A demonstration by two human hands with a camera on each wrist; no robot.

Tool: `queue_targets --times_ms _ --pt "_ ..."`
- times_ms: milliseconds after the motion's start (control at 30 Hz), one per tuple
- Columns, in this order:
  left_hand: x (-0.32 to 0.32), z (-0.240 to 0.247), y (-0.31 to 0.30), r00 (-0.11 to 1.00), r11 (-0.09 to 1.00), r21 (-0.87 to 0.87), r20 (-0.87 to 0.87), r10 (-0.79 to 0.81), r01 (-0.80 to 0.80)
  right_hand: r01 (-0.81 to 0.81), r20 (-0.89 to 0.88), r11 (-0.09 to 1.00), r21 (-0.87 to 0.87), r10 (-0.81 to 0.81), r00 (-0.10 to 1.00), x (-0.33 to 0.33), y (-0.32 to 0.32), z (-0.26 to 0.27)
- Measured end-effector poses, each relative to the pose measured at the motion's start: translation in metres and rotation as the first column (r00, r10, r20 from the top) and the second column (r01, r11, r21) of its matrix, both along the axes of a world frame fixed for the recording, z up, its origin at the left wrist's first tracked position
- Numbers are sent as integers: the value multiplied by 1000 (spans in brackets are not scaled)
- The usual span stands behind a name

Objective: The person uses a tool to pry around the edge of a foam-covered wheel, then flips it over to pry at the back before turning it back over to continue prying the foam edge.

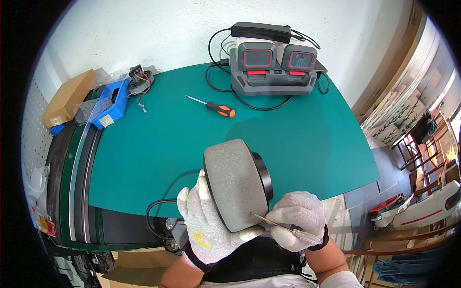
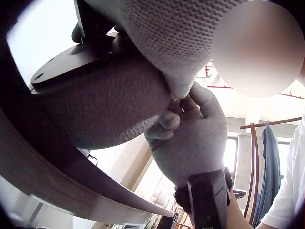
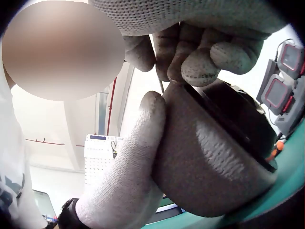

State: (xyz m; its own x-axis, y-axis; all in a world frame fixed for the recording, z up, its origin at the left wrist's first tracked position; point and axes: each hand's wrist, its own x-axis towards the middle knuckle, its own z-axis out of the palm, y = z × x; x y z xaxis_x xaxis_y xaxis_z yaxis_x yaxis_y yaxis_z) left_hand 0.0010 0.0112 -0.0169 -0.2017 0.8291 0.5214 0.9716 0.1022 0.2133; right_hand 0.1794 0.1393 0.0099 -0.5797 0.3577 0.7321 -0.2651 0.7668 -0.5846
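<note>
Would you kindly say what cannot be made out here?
Head view: the grey part's far face, turned away.
Head view: any markings on the red-framed screens, too small.
Left wrist view: most of the thin tool, hidden by the right hand.
Right wrist view: the dock, cut off by the edge.

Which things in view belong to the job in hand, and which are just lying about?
Likely in the job:
grey rounded piece, in the left hand
clear-handled tool, in the right hand

Apparently just lying about:
orange-and-black screwdriver
blue bin
twin-bay dock
black power brick
</note>
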Motion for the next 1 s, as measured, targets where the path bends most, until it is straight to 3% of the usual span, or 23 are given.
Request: queue_targets --times_ms 833,900,1000 --pt "1 0 -1 999 1000 1 29 19 -19 3 -32 997 -73 -5 999 -2 -2 -8" --pt "-1 4 4 997 996 91 -81 -20 27 -7 -22 999 -45 6 1000 -2 -1 -3" --pt "-1 5 4 997 995 95 -73 -25 32 1 -4 999 -35 -1 1000 -2 -1 -1"
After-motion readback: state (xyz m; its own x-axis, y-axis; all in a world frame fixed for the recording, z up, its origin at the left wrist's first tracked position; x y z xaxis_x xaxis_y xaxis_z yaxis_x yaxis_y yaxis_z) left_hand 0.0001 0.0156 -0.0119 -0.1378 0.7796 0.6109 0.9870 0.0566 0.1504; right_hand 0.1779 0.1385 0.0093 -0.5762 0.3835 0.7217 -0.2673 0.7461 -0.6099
